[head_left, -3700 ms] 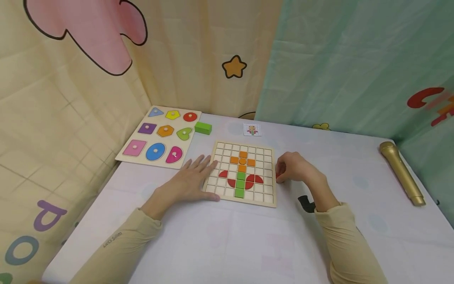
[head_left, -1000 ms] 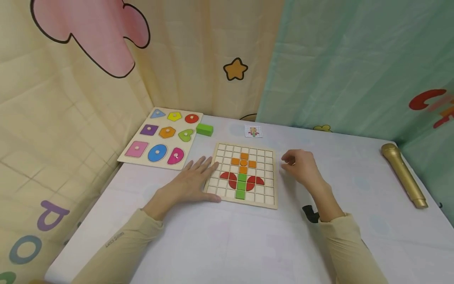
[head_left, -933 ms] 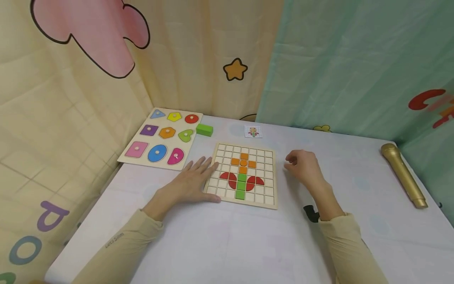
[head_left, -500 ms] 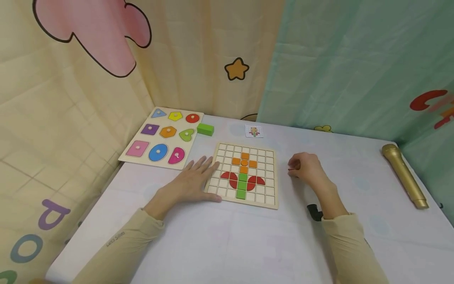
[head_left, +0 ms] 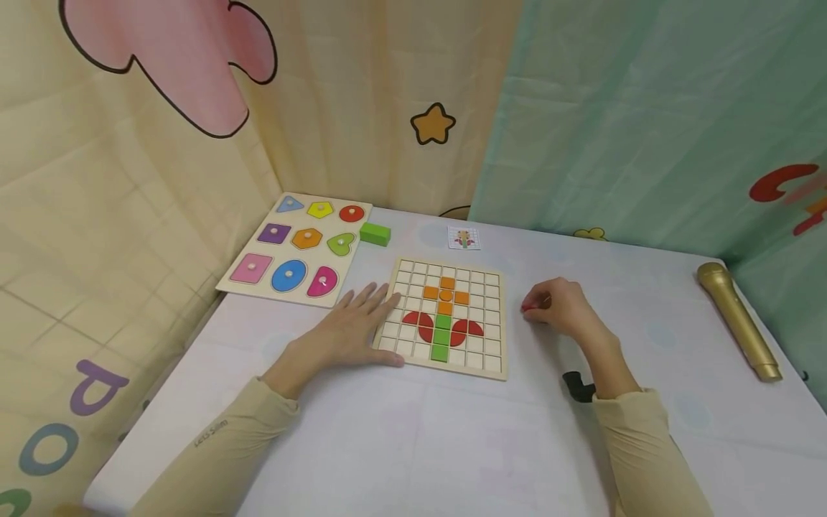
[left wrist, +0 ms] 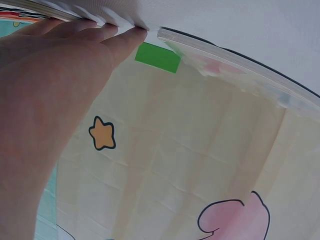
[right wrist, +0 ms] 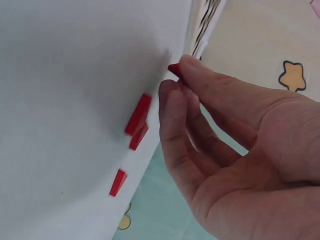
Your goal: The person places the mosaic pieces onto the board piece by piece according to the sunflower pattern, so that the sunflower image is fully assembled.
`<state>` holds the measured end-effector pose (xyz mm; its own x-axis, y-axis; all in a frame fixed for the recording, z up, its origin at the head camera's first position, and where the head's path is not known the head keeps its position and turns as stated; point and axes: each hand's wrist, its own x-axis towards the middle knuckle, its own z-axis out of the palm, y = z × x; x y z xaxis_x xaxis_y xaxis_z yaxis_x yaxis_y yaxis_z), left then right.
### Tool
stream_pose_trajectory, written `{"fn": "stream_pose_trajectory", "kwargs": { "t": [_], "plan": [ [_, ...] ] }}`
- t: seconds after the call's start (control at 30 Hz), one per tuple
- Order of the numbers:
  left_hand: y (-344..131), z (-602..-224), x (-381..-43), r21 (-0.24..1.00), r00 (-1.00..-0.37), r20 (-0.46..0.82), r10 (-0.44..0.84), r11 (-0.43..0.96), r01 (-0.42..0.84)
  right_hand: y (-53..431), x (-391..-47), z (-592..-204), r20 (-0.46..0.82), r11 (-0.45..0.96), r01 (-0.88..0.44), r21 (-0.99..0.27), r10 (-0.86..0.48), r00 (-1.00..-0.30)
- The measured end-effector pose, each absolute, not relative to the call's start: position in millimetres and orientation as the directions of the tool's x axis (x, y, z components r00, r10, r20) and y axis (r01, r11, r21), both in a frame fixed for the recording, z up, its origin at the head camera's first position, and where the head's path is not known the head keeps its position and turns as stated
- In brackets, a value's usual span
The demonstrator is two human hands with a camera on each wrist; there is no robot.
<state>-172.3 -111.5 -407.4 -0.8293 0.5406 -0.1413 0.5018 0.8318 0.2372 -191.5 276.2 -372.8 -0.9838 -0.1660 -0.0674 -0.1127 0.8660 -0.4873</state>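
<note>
1. The person's right hand (head_left: 561, 307) pinches a small red piece (right wrist: 175, 70) in its fingertips, near the right edge of the grid board (head_left: 474, 345); the fingers cover much of it, so I can't make out its full shape.
2. By that hand, loose red pieces (right wrist: 139, 114) lie on the pale tablecloth (head_left: 452, 445).
3. The left hand (head_left: 349, 332) rests with fingers spread, forefinger and thumb at the board's left side.
4. On the board, orange pieces (head_left: 431, 293) form a cross above a green column (head_left: 442, 336), with red shapes (head_left: 458, 332) either side.
5. Behind it lies a picture card (head_left: 464, 238); to the left, a green block (head_left: 375, 234) just beside a knobbed puzzle (head_left: 281, 253).
6. A black bent piece (head_left: 577, 388) lies by the right sleeve (head_left: 636, 431), a gold microphone (head_left: 739, 323) well apart.
</note>
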Motion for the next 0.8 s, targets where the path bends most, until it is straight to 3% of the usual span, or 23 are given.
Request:
{"fn": "stream_pose_trajectory", "kwargs": {
  "t": [0.37,0.8],
  "plan": [
    [-112.3,-410.8,-172.8,0.246,-0.830,-0.145,0.538,0.832,0.497,221.9,-191.9,-371.6,-0.064,0.777,-0.136,-0.614,-0.221,-0.973],
    [-113.2,-410.4,-171.4,0.247,-0.833,-0.142,0.535,0.834,0.493,183.2,-202.5,-379.0,-0.077,0.775,-0.123,-0.621,-0.216,-0.973]
  ]
}}
